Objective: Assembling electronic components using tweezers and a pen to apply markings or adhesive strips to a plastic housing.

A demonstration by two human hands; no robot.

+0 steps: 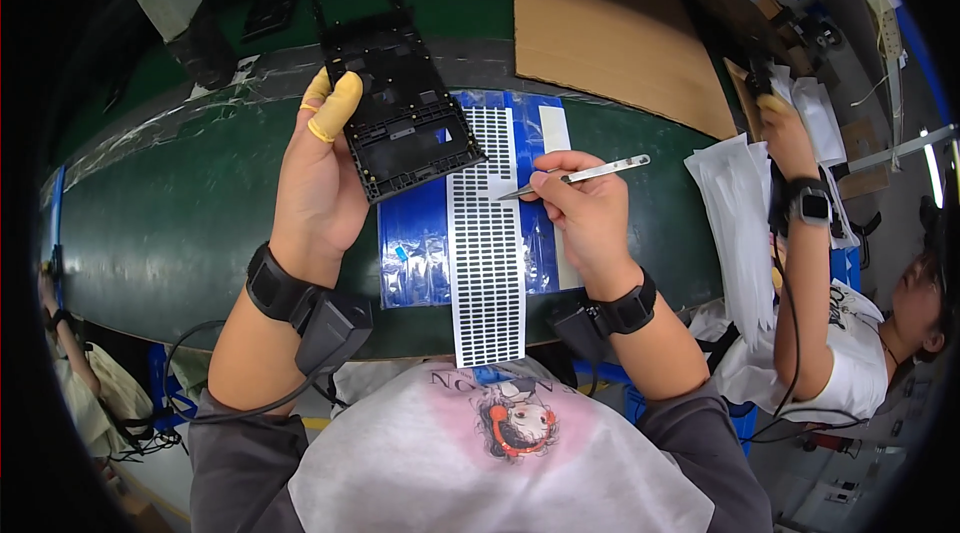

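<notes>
My left hand [325, 168], with yellow finger cots on its thumb and a finger, is closed on a black plastic housing [395, 83], held tilted above the table. The housing has a rectangular opening near its lower end and small brass-coloured dots along its edges. My right hand [585, 208] pinches a pair of metal tweezers [605, 169]. Their tips rest at or just above a white sheet of small black rectangular stickers [487, 263], near a gap in the rows. Whether the tips hold a sticker is too small to tell. Under the sheet lies a blue plastic-wrapped board [415, 253].
The table [180, 203] has a dark green top. A large cardboard sheet [610, 33] lies at the back right. White bags or sheets [735, 233] hang over the right edge, beside a co-worker's arm [800, 263]. Cables run from both my wrist straps.
</notes>
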